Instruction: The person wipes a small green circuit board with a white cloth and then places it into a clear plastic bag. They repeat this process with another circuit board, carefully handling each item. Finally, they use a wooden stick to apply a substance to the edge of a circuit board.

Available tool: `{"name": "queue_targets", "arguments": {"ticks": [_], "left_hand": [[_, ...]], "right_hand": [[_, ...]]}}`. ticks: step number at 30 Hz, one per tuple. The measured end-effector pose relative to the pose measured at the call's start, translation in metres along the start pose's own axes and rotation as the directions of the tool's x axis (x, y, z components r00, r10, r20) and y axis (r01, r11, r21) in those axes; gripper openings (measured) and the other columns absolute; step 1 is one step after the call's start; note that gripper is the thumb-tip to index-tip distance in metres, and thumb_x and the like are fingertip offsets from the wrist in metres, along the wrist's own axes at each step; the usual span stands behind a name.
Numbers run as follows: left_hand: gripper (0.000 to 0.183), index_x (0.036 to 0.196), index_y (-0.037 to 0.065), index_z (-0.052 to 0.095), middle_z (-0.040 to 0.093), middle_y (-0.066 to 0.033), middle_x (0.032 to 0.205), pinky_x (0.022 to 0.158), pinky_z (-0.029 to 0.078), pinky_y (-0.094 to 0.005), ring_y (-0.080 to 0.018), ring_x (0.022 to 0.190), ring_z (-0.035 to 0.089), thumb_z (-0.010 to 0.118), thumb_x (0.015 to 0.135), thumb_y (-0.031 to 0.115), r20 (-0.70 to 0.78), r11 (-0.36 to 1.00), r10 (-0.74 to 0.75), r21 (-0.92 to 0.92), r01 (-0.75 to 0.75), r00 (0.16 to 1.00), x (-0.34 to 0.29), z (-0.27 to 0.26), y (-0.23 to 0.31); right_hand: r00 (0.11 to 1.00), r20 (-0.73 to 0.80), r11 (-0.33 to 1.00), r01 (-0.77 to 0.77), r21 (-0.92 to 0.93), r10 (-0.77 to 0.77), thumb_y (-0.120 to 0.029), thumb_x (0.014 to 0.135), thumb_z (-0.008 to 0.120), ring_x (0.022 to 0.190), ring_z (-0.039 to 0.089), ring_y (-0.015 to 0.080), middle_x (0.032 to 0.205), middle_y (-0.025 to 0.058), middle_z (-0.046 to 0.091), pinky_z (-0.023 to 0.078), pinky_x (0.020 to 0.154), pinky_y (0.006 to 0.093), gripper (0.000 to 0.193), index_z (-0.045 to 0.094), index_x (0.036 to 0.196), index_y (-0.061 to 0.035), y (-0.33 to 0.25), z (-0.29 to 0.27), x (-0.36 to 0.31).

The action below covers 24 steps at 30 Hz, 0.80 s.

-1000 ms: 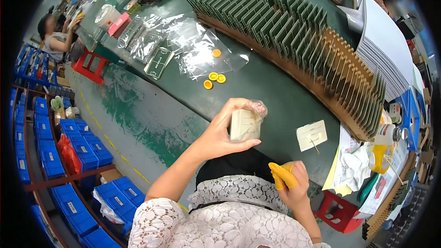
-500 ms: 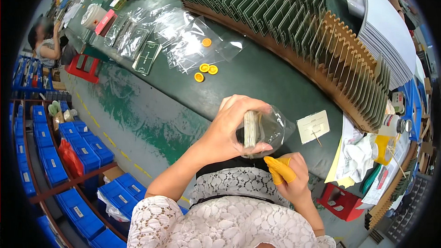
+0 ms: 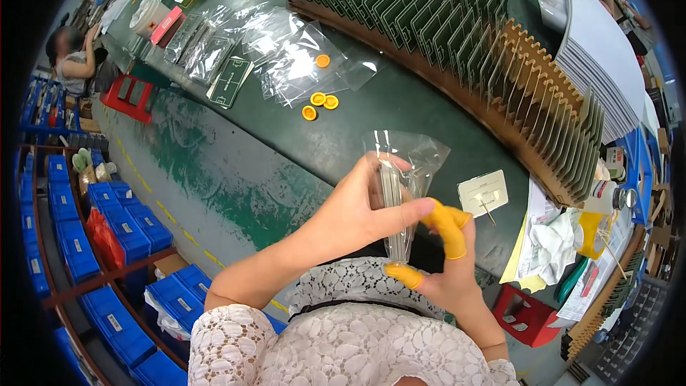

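Both hands meet above the green table's near edge, clamped on one clear plastic bag held upright: the left hand grips its middle, the right hand, with yellow finger cots, pinches its lower end; three yellow caps lie well beyond

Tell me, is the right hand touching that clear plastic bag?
Touching. The head view shows the right hand's yellow-capped fingers pressed against the clear plastic bag.
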<state>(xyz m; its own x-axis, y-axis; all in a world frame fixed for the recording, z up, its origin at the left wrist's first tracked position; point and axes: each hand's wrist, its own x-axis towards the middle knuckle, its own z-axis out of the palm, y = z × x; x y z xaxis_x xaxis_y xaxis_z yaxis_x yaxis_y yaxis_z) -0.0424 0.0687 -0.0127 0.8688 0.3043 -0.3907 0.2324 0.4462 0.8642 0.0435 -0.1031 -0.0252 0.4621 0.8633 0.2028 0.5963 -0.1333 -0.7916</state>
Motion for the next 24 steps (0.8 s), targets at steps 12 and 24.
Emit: {"name": "queue_targets", "arguments": {"ticks": [12,24], "left_hand": [[0.040,0.128,0.005,0.044,0.064,-0.0138,0.107,0.086,0.051,-0.0323,-0.0168,0.098,0.062,0.059,0.098,0.026,0.018,0.992,0.114,-0.055,-0.113,0.993,-0.001,-0.002,-0.015],[0.046,0.129,0.004,0.045,0.065,-0.0168,0.109,0.083,0.053,-0.0343,-0.0207,0.097,0.065,0.044,0.102,0.040,-0.056,1.000,-0.018,0.020,0.019,0.998,-0.003,0.001,-0.003]], "right_hand": [[0.960,-0.093,0.930,0.227,-0.289,-0.263,-0.019,0.074,0.078,0.067,0.050,0.0285,0.084,0.0117,0.050,0.038,0.056,0.0379,0.044,0.057,0.105,0.0030,0.004,0.023,0.008],[0.977,-0.040,0.948,0.194,-0.253,-0.211,-0.013,0.078,0.073,0.068,0.049,0.0343,0.087,0.0185,0.049,0.040,0.057,0.0410,0.040,0.055,0.108,0.0060,0.003,0.023,0.007]]}}
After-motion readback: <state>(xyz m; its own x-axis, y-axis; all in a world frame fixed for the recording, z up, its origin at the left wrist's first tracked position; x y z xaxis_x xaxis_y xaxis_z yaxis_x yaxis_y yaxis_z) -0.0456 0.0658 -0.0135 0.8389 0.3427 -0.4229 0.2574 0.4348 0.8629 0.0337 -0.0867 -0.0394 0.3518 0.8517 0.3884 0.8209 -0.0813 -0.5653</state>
